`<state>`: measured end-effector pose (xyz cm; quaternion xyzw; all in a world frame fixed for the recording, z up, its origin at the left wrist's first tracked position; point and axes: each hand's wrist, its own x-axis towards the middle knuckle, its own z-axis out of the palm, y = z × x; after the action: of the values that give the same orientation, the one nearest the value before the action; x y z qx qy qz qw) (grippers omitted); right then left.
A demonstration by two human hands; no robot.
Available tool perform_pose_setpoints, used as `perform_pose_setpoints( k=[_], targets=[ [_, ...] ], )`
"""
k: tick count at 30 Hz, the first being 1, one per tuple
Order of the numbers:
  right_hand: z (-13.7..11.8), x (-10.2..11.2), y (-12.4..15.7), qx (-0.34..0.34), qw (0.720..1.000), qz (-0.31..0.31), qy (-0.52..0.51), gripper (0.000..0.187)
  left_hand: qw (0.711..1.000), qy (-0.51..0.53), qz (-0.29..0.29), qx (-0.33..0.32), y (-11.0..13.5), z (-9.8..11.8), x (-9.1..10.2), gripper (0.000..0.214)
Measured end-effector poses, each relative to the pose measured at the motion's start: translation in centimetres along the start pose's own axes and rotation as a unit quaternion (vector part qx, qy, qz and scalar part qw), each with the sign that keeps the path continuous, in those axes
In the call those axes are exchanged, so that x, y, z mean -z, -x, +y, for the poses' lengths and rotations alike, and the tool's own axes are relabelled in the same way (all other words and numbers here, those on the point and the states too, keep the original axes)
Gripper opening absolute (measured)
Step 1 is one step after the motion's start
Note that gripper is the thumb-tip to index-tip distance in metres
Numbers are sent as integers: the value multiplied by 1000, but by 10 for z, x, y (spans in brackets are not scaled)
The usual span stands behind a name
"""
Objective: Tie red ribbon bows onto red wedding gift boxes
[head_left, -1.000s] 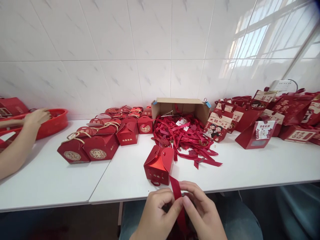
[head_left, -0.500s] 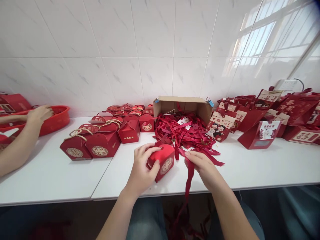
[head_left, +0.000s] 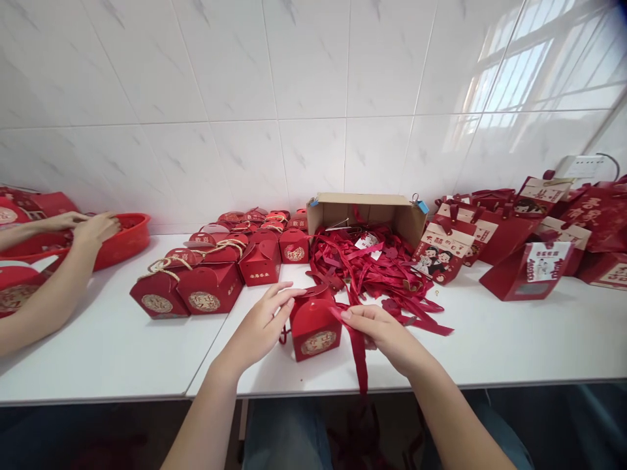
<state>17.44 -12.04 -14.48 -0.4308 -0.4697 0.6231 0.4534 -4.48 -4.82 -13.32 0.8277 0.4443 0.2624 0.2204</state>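
A small red gift box [head_left: 316, 329] with a round gold emblem stands upright on the white table in front of me. My left hand [head_left: 262, 323] is at its upper left edge, fingers and thumb closing on the top of the box. Below that hand, a bit of dark red cord or ribbon shows at the box's left side. On the right, my right hand [head_left: 375, 329] pinches a red ribbon [head_left: 358, 359] beside the box. One end of it reaches the box's top and the other hangs toward the table's front edge.
Behind the box, a cardboard carton [head_left: 367, 207] lies on its side, spilling tangled red ribbons [head_left: 362, 261]. Finished-looking boxes with rope handles [head_left: 210, 287] stand left, printed red bags [head_left: 443, 248] right. At far left, another person's hands [head_left: 95, 232] reach into a red basin [head_left: 130, 241].
The box has turned so its emblem faces me more. My left hand has shifted from around its front to its upper left. My right hand has brought the ribbon closer to the box.
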Motion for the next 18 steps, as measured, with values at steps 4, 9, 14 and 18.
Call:
perform_pose_setpoints(
  k=[4, 9, 14, 18],
  targets=[
    [-1, 0, -2, -42, 999, 1, 13, 44, 997, -66, -11, -34, 13, 14, -1, 38],
    [-3, 1, -5, -55, 998, 17, 40, 45, 989, -94, 16, -113, 5, 15, -7, 36],
    [-7, -2, -7, -52, 997, 36, 50, 42, 990, -28, -24, -139, -4, 18, -11, 33],
    [-8, -4, -10, -52, 997, 34, 53, 42, 990, -17, -17, -142, -4, 22, -15, 31]
  ],
)
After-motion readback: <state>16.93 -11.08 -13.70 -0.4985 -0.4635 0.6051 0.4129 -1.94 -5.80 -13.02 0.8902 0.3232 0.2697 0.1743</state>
